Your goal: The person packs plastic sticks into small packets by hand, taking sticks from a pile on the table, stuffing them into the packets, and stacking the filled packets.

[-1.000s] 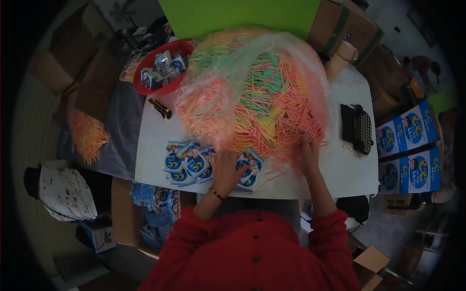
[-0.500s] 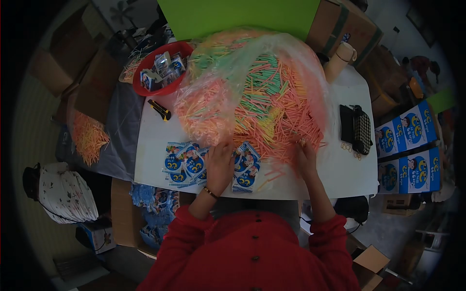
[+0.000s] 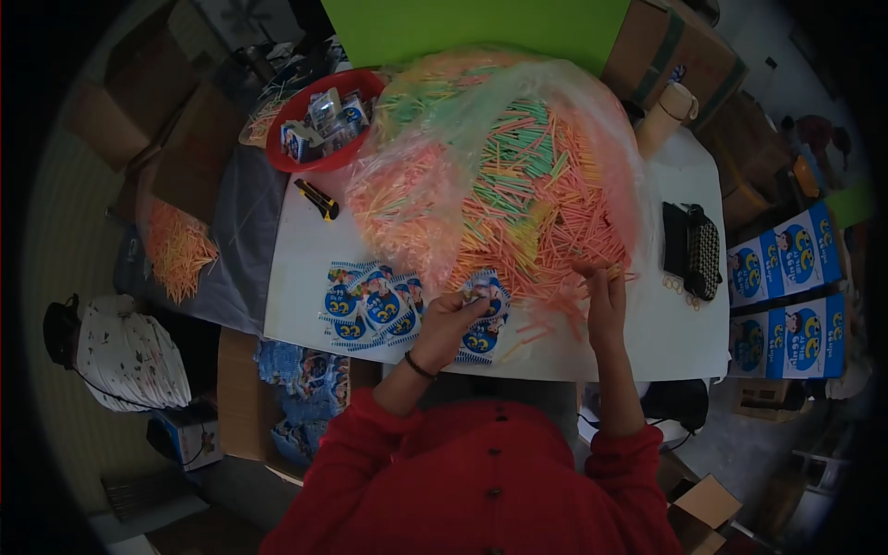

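My left hand (image 3: pixel 444 335) is closed, its thumb and fingers pinching the edge of a small blue-and-white packet (image 3: pixel 482 285). More such printed packets (image 3: pixel 379 301) lie overlapping on the table to its left. My right hand (image 3: pixel 606 310) is raised at the near right edge of a big heap of thin pink, orange, yellow and green sticks (image 3: pixel 527 176). Its fingertips are pinched together on what look like a few of these sticks (image 3: pixel 614 270); how many is unclear. A clear plastic bag (image 3: pixel 449 199) lies around and partly over the heap.
On the white table (image 3: pixel 301 264) are a red bowl (image 3: pixel 324 165) of small packs, a yellow-black utility knife (image 3: pixel 317 199), a tan bottle (image 3: pixel 668 116) and a checkered pouch (image 3: pixel 704 254). An open carton (image 3: pixel 239 393) with blue packets stands below left. Another person (image 3: pixel 129 351) is at far left.
My left hand has moved right from the spread packets and now pinches a packet. My right hand has lifted slightly from the stick heap, fingertips together. The view has shifted a little.
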Demonstrator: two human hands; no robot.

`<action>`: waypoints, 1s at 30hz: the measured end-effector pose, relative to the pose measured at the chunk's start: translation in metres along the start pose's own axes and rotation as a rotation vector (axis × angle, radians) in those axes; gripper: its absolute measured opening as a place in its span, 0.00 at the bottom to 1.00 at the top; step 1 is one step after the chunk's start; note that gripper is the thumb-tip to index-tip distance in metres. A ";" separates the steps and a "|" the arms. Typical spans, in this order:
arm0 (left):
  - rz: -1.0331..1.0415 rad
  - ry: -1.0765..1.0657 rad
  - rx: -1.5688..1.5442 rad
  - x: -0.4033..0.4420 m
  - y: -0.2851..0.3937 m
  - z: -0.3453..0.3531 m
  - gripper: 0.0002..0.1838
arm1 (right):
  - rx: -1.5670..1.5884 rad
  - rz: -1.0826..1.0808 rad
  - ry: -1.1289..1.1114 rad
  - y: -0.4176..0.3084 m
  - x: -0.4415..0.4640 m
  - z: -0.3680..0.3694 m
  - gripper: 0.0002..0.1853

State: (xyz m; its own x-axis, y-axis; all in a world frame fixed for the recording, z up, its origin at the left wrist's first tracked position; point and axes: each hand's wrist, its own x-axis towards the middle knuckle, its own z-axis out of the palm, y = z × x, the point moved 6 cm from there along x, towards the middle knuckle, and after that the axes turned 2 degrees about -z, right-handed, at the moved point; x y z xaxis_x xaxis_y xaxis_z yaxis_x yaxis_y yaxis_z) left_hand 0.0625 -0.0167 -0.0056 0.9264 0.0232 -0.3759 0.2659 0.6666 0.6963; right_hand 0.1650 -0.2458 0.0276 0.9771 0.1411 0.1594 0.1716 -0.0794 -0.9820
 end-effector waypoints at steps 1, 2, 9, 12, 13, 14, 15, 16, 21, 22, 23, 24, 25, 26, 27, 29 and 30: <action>0.037 0.007 0.134 0.001 -0.003 -0.003 0.06 | 0.176 0.050 -0.015 -0.009 -0.002 0.006 0.12; 0.034 0.009 0.134 0.001 -0.007 -0.007 0.06 | 0.176 0.053 -0.014 -0.019 -0.005 0.011 0.12; 0.359 -0.147 0.875 -0.008 0.008 0.023 0.09 | 0.490 -0.063 -0.272 -0.074 -0.021 0.067 0.10; 0.442 -0.179 0.919 -0.013 0.016 0.029 0.12 | 0.412 -0.177 -0.397 -0.082 -0.020 0.079 0.09; 0.427 -0.182 0.930 -0.013 0.015 0.029 0.13 | 0.343 -0.266 -0.459 -0.085 -0.021 0.083 0.09; 0.427 -0.183 0.930 -0.013 0.015 0.029 0.13 | 0.342 -0.266 -0.459 -0.083 -0.021 0.083 0.09; 0.459 -0.187 0.925 -0.014 0.016 0.030 0.13 | 0.132 -0.309 -0.491 -0.081 -0.023 0.086 0.09; 0.491 -0.191 0.921 -0.015 0.017 0.031 0.14 | -0.078 -0.349 -0.520 -0.078 -0.025 0.089 0.09; 0.341 -0.170 0.771 -0.009 0.006 0.022 0.12 | -0.032 -0.228 -0.556 -0.064 -0.031 0.085 0.09; 0.259 -0.168 0.699 -0.007 0.001 0.019 0.12 | 0.136 -0.145 -0.543 -0.062 -0.031 0.083 0.09; 0.257 -0.171 0.699 -0.007 0.000 0.019 0.12 | 0.135 -0.143 -0.540 -0.061 -0.031 0.083 0.09; 0.228 -0.202 0.675 -0.006 -0.003 0.021 0.12 | 0.302 -0.053 -0.468 -0.056 -0.029 0.080 0.09; 0.200 -0.230 0.650 -0.006 -0.005 0.023 0.11 | 0.469 0.038 -0.394 -0.052 -0.027 0.076 0.09; 0.204 -0.232 0.650 -0.004 -0.008 0.024 0.11 | 0.467 0.034 -0.395 -0.052 -0.026 0.075 0.09; 0.216 -0.221 0.593 -0.003 -0.010 0.025 0.11 | 0.503 0.041 -0.387 -0.051 -0.025 0.073 0.10; 0.224 -0.212 0.535 -0.002 -0.013 0.024 0.11 | 0.539 0.052 -0.376 -0.052 -0.025 0.071 0.10; 0.240 -0.196 0.593 -0.003 -0.010 0.025 0.11 | 0.555 0.079 -0.384 -0.053 -0.026 0.073 0.11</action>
State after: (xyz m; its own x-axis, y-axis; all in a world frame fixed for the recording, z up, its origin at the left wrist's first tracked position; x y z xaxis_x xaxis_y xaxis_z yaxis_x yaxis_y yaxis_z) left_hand 0.0635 -0.0418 0.0040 0.9946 -0.0530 -0.0897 0.0961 0.1360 0.9860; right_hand 0.1209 -0.1736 0.0681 0.8527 0.5039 0.1379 -0.0890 0.4002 -0.9121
